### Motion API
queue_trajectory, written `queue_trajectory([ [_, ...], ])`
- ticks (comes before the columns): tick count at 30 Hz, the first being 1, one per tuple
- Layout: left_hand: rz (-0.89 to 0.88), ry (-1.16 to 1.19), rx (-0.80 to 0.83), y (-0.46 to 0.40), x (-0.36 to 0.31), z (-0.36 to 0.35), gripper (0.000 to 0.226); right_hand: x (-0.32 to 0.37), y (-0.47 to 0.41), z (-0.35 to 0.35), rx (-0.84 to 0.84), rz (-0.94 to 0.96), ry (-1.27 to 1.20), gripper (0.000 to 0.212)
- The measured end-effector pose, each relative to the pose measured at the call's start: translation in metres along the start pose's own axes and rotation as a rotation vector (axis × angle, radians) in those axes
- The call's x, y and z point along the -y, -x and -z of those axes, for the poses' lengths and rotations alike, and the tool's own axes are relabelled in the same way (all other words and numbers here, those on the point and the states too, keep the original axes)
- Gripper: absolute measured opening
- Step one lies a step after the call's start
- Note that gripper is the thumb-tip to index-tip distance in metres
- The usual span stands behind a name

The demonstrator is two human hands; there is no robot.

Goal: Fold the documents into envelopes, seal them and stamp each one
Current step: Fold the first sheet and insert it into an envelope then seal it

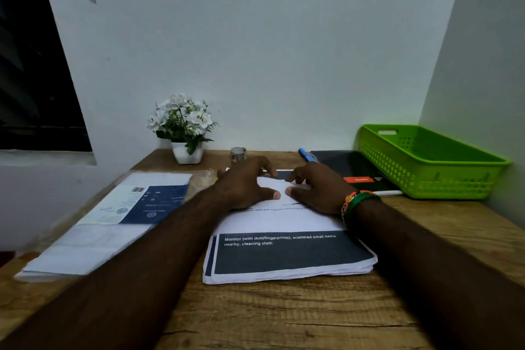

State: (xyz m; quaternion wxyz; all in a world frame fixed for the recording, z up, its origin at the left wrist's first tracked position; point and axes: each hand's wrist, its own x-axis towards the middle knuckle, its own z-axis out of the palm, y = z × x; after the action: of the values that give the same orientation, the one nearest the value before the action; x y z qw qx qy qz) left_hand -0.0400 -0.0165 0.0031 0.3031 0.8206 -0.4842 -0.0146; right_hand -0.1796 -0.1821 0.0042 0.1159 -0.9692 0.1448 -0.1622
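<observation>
Pressing curled fingers onto the top sheet [279, 219] of the stack mid-desk, left hand [244, 185] and right hand [318, 189] start folding; stuffing, sealing, stamping remain.

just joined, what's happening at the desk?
A person has both hands, left hand and right hand, pressing on the top white sheet of a printed paper stack on the wooden desk, apparently folding it. The white-and-blue envelope pack lies untouched to the left; the green plastic basket sits at right.
</observation>
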Motion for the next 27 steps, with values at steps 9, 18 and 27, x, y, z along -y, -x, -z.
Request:
queue_trajectory([
  [9, -0.073, 0.054, -0.182, -0.004, -0.005, -0.002, 0.029, 0.01, 0.001, 0.006, -0.212, 0.01, -0.211, 0.012],
  [18, -0.002, 0.109, -0.02, 0.003, 0.015, 0.042, 0.022, 0.001, -0.001, 0.013, -0.198, -0.024, -0.226, 0.02],
  [27, 0.016, 0.211, -0.085, 0.004, 0.024, 0.055, 0.01, -0.01, -0.001, 0.019, -0.212, -0.105, -0.342, 0.021],
])
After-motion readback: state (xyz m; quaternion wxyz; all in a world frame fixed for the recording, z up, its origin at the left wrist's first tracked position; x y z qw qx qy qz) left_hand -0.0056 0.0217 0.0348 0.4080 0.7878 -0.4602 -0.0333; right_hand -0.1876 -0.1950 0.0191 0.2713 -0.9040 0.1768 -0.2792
